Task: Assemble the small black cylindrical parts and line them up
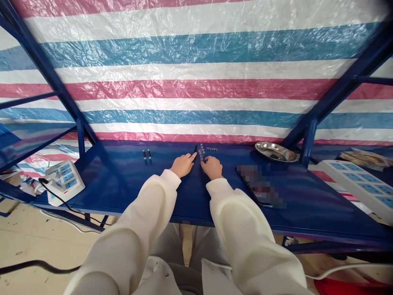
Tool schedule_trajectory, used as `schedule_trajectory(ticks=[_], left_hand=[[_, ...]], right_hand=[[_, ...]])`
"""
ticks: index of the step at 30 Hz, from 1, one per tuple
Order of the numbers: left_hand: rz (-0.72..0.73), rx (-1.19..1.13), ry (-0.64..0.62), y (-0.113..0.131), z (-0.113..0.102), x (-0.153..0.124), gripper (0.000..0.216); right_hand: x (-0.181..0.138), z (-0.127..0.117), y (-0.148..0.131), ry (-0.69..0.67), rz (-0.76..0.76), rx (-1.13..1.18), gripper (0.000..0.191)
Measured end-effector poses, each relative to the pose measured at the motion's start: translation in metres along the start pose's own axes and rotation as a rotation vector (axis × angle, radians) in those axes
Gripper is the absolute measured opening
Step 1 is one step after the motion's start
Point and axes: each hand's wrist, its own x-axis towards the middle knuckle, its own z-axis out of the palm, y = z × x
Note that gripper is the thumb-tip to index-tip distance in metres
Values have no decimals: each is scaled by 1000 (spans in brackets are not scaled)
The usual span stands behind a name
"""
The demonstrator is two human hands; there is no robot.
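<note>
My left hand (pixel 183 164) lies on the blue metal shelf (pixel 129 188), its forefinger stretched out and touching a small dark upright piece (pixel 195 148). My right hand (pixel 211 166) rests beside it with fingers curled, the fingertips at a cluster of small clear upright pieces (pixel 201 152). What the right fingers grip, if anything, is hidden. Two small dark cylinders (pixel 146 155) stand apart to the left. A short row of tiny metal parts (pixel 211 148) lies just behind the right hand. Both arms wear white sleeves.
A shallow steel dish (pixel 274 151) sits at the back right by a blue frame post (pixel 308 141). A dark phone-like slab (pixel 260 185) lies right of my hands. White power strips rest at the left (pixel 63 180) and right (pixel 359 184). A striped tarp (pixel 196 73) hangs behind.
</note>
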Motion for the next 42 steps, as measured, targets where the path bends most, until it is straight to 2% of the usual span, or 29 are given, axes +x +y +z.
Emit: schedule_trajectory(ticks=[7,13,16,20,26,29,34,42], left_hand=[[-5,50,48,3,0,11,39],[-29,-19,132,-8,2,12,19],[-95,-150,198,-14,-1,4,13],[-204,-380,358,-21,-3,-12,12],[-257,-677,539,-36,11,-24,8],[-276,-758,586,-41,17,-23,8],[-254,-783,582,-41,20,-21,8],[-254,-785,583,-37,16,-22,9]], right_hand=[[6,8,0,29,-8,26,28],[8,12,1,68,-29,67,25],[9,13,1,74,-23,73,23],[10,12,1,54,-12,88,22],[7,7,-2,16,-1,79,18],[0,6,-6,9,-127,35,16],[-11,4,-16,19,-388,-25,16],[-14,3,-18,34,-477,-42,14]])
